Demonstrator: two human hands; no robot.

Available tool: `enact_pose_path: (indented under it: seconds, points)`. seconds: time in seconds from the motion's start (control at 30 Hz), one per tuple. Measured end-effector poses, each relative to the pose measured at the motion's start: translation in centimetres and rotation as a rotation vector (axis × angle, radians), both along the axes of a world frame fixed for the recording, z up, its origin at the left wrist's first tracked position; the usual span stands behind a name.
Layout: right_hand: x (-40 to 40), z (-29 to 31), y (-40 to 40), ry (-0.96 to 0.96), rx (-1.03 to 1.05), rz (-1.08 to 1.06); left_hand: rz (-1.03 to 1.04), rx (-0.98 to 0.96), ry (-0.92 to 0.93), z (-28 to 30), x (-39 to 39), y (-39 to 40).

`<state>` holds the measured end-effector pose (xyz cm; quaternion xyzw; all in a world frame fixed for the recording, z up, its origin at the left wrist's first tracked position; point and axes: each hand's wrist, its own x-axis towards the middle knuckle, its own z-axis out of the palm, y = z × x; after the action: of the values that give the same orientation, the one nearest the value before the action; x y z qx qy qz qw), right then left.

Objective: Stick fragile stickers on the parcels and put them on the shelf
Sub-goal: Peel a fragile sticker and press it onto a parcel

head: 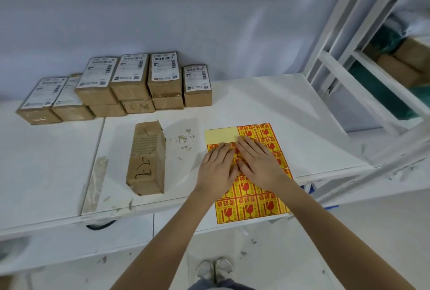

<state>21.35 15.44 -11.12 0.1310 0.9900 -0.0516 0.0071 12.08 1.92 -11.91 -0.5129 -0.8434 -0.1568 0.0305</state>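
Here our left hand (217,168) and right hand (258,164) lay flat-fingered on the yellow-and-red fragile-sticker sheet (256,206) — the brown taped cardboard parcel (147,159), long axis pointing away, sat leftward, nearer the left hand.

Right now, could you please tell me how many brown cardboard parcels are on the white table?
10 visible: one brown cardboard parcel alone beside the yellow-and-red fragile sticker sheet, nine in the row against the wall, three of those underneath others. More may be hidden behind.
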Motion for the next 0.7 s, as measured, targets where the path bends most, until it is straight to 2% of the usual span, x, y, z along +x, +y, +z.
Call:
enact_pose_path:
  seconds: [0.2,0.37,0.53,0.7]
  points:
    - [0.0,-0.3,0.0,-0.035,-0.008,-0.029,0.058,0.016,0.103,1.3,-0.2,1.9]
    - [0.0,-0.2,0.2,-0.064,-0.088,-0.013,0.132,-0.073,0.076,2.1,-0.1,3.6]
    - [-0.3,0.7,1.8,0.130,-0.378,-0.064,0.202,-0.054,0.222,2.1,0.0,4.9]
    - [-2.0,2.1,5.4,0.255,-0.448,-0.081,0.260,-0.074,0.201,2.3,-0.2,6.3]
